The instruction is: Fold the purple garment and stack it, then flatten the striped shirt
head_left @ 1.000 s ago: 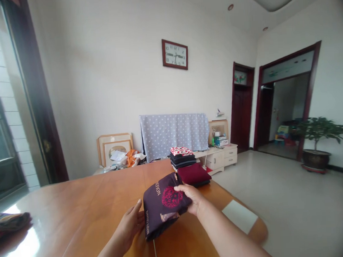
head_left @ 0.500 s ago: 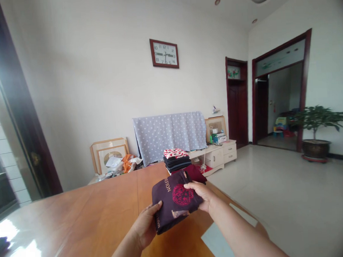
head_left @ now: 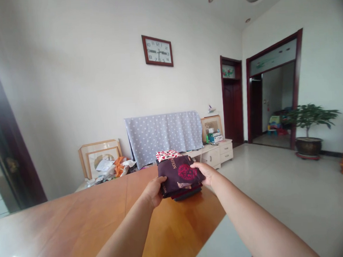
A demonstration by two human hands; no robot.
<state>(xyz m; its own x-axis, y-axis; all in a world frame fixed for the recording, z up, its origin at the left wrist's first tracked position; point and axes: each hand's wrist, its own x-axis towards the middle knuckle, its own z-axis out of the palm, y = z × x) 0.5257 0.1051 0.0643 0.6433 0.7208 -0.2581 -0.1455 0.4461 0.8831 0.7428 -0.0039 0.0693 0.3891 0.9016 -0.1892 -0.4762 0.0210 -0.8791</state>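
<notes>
Both hands grip a folded dark purple garment [head_left: 170, 178] with a magenta round print and gold lettering. My left hand [head_left: 155, 190] is closed on its left edge, thumb on top. On the right edge, my right hand [head_left: 205, 173] pinches it with the thumb over the cloth. The garment is over a low pile of folded dark clothes [head_left: 188, 194], partly covering it; I cannot tell whether its full weight rests there. Just behind is a folded white cloth with red print [head_left: 167, 155], its lower part hidden by the garment.
The wooden table [head_left: 107, 221] spreads out in front, with a pale sheet [head_left: 223, 243] near its right edge. Beyond stand a white low cabinet [head_left: 214, 157], a polka-dot cover [head_left: 163, 136] and leaning picture frames [head_left: 85, 163]. A potted plant [head_left: 308, 147] is on the floor at right.
Both hands have reached forward with the folded garment, bringing it from above the bare table to over the pile of dark clothes. The view has turned slightly right.
</notes>
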